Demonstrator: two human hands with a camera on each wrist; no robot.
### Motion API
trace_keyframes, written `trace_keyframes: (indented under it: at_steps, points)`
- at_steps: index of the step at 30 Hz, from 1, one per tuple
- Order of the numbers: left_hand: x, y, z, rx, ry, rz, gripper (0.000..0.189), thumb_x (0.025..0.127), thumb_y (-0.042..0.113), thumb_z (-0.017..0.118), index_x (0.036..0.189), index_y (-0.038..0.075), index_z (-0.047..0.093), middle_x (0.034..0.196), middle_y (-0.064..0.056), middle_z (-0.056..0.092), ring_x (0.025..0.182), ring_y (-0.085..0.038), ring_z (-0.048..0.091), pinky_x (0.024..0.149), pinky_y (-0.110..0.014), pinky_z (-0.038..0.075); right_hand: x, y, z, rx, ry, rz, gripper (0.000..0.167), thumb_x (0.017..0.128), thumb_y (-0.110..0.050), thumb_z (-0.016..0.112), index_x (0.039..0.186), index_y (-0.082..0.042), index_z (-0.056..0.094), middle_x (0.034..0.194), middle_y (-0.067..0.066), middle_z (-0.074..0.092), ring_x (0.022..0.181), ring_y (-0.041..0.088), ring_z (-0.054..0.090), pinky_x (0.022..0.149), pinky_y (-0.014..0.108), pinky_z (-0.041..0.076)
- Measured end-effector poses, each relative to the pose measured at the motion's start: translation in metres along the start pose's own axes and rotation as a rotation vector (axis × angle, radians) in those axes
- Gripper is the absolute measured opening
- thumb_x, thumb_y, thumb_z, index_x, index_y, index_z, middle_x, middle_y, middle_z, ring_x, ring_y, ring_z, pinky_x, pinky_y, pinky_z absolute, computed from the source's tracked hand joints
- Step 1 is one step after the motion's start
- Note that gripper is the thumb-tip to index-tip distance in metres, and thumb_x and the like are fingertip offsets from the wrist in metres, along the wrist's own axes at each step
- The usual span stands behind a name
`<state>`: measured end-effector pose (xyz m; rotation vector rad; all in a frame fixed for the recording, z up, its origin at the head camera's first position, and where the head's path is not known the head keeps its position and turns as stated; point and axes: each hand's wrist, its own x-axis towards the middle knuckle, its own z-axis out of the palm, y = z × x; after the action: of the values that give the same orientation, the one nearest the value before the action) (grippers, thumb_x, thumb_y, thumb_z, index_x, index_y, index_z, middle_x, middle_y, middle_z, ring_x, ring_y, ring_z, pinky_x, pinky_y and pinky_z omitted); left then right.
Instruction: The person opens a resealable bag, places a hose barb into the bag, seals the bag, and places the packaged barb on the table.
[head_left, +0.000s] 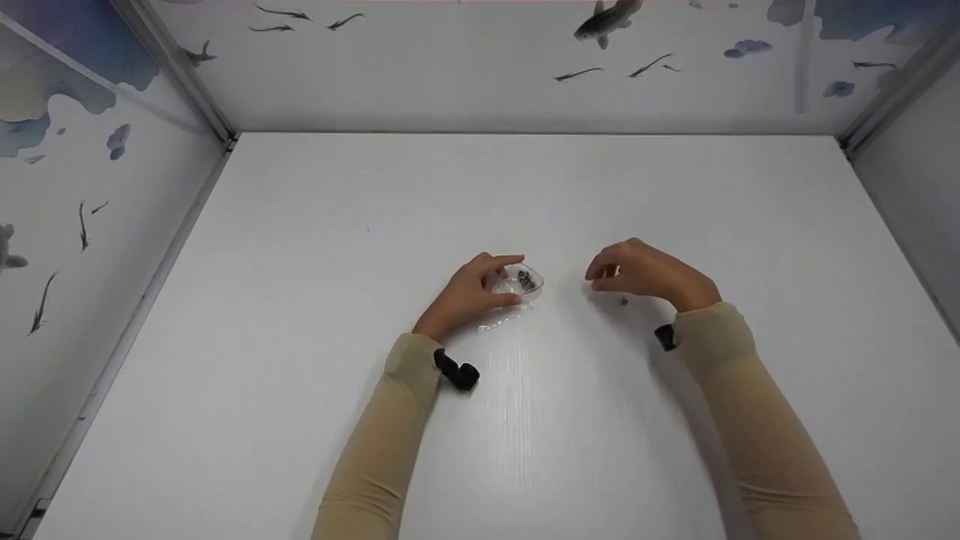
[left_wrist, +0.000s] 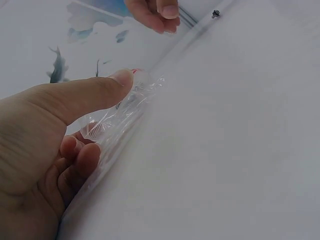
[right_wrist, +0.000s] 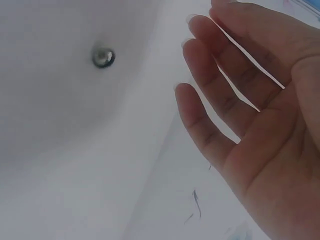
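A clear plastic zip bag is held at its mouth by my left hand, with thumb and fingers spread around it. Several small dark metal pieces lie inside the bag. In the left wrist view, the thumb presses the crinkled film near a red line at the bag's edge. My right hand hovers over the table to the right of the bag, fingers loosely bent and nothing visible between them. One loose shiny metal piece sits on the table just below that hand.
The white table is bounded by a back panel and a left panel, both printed with fish and blue blots. A plain pale panel stands at right. Black wrist cameras are strapped at both sleeves.
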<state>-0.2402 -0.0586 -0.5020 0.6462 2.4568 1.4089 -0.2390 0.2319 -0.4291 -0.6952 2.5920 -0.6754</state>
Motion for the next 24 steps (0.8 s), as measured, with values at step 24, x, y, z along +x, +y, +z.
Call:
trace_keyframes:
  at_steps: [24]
  points:
    - [0.001,-0.001,0.0,0.011,-0.005,0.001,0.062,0.082,0.03,0.077,0.138,0.031,0.053,0.103,-0.001,0.053,0.093,-0.013,0.043,0.08,-0.028,0.037,-0.024,0.025,-0.009,-0.003,-0.13,0.11,0.022,0.085,-0.001,0.068,0.099,-0.017,0.075,0.098,-0.002,0.069,0.096,0.019,0.058,0.081,0.035,0.048]
